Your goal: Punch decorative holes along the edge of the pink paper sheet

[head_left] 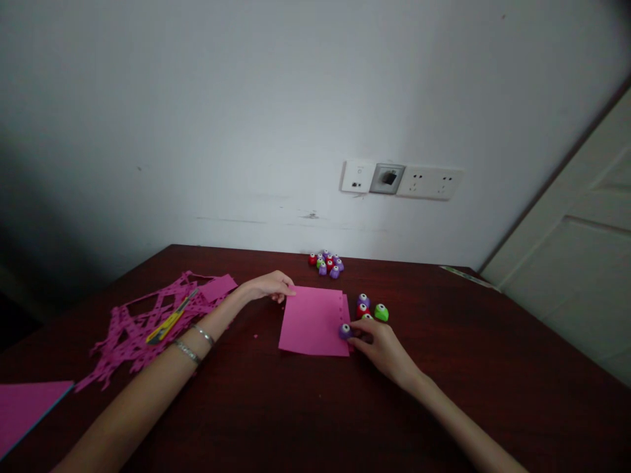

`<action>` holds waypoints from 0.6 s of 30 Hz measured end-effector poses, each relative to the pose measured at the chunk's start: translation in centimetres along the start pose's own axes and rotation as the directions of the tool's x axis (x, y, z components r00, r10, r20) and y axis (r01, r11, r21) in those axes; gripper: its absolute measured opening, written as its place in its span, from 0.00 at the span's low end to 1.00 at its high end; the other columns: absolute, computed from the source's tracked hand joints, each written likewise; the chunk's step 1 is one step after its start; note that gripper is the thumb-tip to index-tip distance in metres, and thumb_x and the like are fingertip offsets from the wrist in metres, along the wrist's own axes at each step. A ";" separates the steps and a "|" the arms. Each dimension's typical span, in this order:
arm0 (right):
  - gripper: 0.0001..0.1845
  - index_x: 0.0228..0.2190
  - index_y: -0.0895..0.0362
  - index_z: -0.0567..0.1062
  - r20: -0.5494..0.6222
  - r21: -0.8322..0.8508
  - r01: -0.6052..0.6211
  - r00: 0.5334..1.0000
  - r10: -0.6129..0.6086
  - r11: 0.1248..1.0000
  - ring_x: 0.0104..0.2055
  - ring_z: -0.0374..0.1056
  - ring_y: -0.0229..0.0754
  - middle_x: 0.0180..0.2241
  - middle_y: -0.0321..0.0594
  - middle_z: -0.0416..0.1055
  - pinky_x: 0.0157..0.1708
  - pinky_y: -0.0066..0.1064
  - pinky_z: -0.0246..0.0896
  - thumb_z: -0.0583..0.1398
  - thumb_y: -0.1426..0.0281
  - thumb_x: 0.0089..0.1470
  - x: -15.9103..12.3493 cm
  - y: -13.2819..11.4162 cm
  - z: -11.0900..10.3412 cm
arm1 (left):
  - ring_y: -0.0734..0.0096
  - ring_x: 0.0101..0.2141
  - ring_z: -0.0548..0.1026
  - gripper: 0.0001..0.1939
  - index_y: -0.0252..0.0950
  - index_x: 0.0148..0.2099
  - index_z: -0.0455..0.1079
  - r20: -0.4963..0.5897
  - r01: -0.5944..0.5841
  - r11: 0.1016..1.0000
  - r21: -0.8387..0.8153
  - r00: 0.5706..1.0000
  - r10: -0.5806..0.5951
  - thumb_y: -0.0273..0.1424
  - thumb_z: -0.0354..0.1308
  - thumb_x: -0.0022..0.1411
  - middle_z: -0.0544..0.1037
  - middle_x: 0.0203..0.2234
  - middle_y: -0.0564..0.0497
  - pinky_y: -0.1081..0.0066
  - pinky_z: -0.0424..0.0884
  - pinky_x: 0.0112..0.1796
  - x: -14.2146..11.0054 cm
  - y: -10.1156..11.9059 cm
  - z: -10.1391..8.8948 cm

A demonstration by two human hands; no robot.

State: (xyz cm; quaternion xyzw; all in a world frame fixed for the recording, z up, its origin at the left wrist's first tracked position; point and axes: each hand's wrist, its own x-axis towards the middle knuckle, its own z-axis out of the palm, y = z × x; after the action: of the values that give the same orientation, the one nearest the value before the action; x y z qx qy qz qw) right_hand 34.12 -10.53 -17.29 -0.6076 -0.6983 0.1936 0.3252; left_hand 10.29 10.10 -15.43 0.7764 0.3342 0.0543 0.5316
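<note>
The head camera looks down across table (468, 322) toward wall (221, 131).

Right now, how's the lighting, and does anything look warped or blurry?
Head view: dim, the wall palest mid-frame, darkest far left; head view: wide-angle stretch seems to slant the door; head view: paper slightly soft, the right hand without strong blur.

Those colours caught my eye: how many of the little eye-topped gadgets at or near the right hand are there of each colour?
Purple gadgets: 2, one touched by the right hand
Red gadget: 1
Green gadget: 1
Partly hidden gadget, colour unclear: 1
Total: 5
</note>
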 end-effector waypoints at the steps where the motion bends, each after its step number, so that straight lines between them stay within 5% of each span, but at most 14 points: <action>1: 0.11 0.35 0.58 0.76 0.002 -0.014 0.002 1.000 -0.002 1.000 0.31 0.67 0.40 0.30 0.40 0.73 0.31 0.29 0.62 0.59 0.70 0.48 0.0 0.0 0.0 | 0.80 0.16 0.63 0.17 0.31 0.31 0.68 0.004 0.006 1.000 0.026 1.000 -0.006 0.41 0.60 0.47 0.66 0.15 0.56 0.77 0.52 0.18 0.1 -0.1 0.1; 6: 0.13 0.37 0.58 0.76 0.012 -0.012 -0.013 1.000 0.013 1.000 0.28 0.66 0.38 0.30 0.40 0.72 0.28 0.28 0.62 0.59 0.69 0.48 0.0 0.5 0.0 | 0.73 0.18 0.66 0.33 0.31 0.48 0.61 -0.124 0.128 0.922 0.366 0.988 -0.088 0.47 0.60 0.46 0.69 0.17 0.54 0.75 0.56 0.21 -0.3 1.0 0.7; 10: 0.15 0.39 0.58 0.75 0.007 0.034 -0.032 0.999 0.032 0.999 0.27 0.65 0.37 0.29 0.38 0.72 0.28 0.28 0.62 0.60 0.70 0.46 0.0 0.8 -0.1 | 0.52 0.39 0.69 0.35 0.31 0.46 0.63 -0.414 0.227 0.705 0.672 0.904 0.104 0.50 0.61 0.42 0.72 0.36 0.37 0.65 0.63 0.34 -1.4 3.3 2.1; 13: 0.14 0.38 0.59 0.75 0.012 0.042 -0.046 0.999 0.045 0.998 0.28 0.66 0.38 0.29 0.38 0.71 0.28 0.28 0.63 0.60 0.71 0.45 0.0 0.9 -0.1 | 0.44 0.48 0.62 0.35 0.31 0.46 0.65 -0.250 0.061 0.612 0.789 0.941 0.230 0.50 0.61 0.41 0.66 0.46 0.34 0.58 0.59 0.44 -1.9 4.3 3.9; 18: 0.12 0.36 0.58 0.76 0.004 0.039 -0.040 0.999 0.040 0.998 0.28 0.66 0.38 0.28 0.38 0.72 0.27 0.29 0.62 0.60 0.70 0.46 0.0 0.8 -0.2 | 0.41 0.58 0.45 0.48 0.36 0.61 0.51 0.069 -0.143 0.636 0.758 0.988 0.139 0.54 0.58 0.41 0.48 0.61 0.38 0.53 0.50 0.53 -1.8 3.8 6.7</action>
State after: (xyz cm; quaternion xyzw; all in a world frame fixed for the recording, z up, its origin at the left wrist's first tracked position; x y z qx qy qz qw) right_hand 34.82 -10.44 -17.72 -0.6145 -0.6827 0.2148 0.3320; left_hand 13.61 3.00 -14.58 0.9513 0.2634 -0.0512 0.1517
